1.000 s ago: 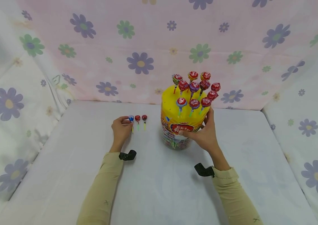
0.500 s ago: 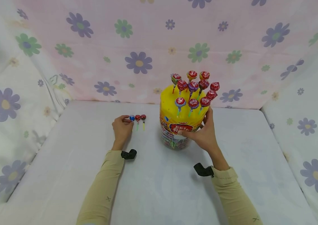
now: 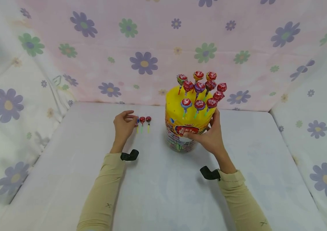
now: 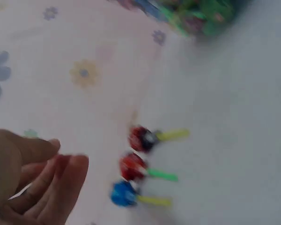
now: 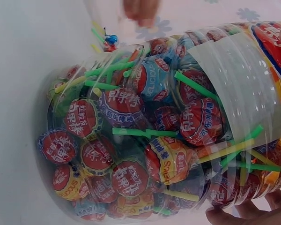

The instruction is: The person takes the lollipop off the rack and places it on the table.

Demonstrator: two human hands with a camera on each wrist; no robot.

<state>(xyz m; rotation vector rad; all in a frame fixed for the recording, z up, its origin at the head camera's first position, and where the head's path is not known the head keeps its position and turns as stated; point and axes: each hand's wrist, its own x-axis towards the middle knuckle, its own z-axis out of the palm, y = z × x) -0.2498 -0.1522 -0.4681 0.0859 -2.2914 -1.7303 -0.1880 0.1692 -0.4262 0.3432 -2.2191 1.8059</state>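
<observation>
My left hand (image 3: pixel 124 125) hovers just left of a short row of lollipops on the table, its fingers loosely bent around nothing. In the left wrist view that row shows as a blue lollipop (image 4: pixel 124 194), a red one (image 4: pixel 132 167) and a dark red one (image 4: pixel 142 138), side by side with sticks parallel. My right hand (image 3: pixel 209 138) grips the right side of a big clear candy jar (image 3: pixel 178 141), thumb across its front label. Several wrapped lollipops (image 3: pixel 199 105) stand upright in the jar's yellow top (image 3: pixel 173 104). More lollipops (image 5: pixel 129 178) fill the jar, seen through its ribbed wall.
A white-covered table (image 3: pixel 163 192) carries everything, with its back edge close behind the jar. Flowered cloth (image 3: pixel 100 54) hangs behind and at both sides. Each wrist wears a black camera mount (image 3: pixel 130 155).
My left hand has let go of the blue lollipop, which now lies beside the other two, and has lifted slightly away. My right hand has kept its grip on the jar.
</observation>
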